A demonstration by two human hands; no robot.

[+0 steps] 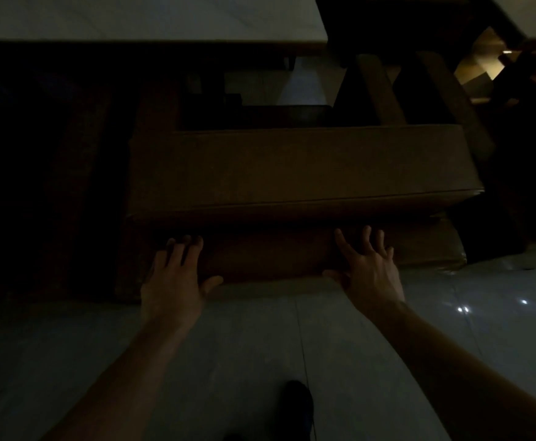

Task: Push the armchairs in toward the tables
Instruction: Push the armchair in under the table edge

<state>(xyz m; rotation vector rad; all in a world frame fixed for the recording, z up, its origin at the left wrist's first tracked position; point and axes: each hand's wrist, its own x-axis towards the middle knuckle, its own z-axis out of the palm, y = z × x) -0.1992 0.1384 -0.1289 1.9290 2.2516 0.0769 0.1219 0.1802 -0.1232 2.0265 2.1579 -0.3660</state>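
Down by the bottom edge a dark shoe (pixel 298 405) stands on the pale tiled floor (pixel 69 361), and both bare forearms reach forward from there. Left hand (pixel 172 281) and right hand (pixel 370 272) lie flat against the back of the brown armchair (pixel 292 173), fingers (pixel 366 237) straight and spread, gripping nothing, thumbs turned inward toward each other. That armchair sits just ahead, its backrest top facing up at the camera, its seat pointing toward the light-topped counter (pixel 133 17) at the top of the view; how far the seat already reaches under the counter is lost in the dark. Judging by the flat palms, the pushing step is under way on this chair. Next comes a level, even shove from both palms, straight toward the counter, so the chair slides without twisting sideways.
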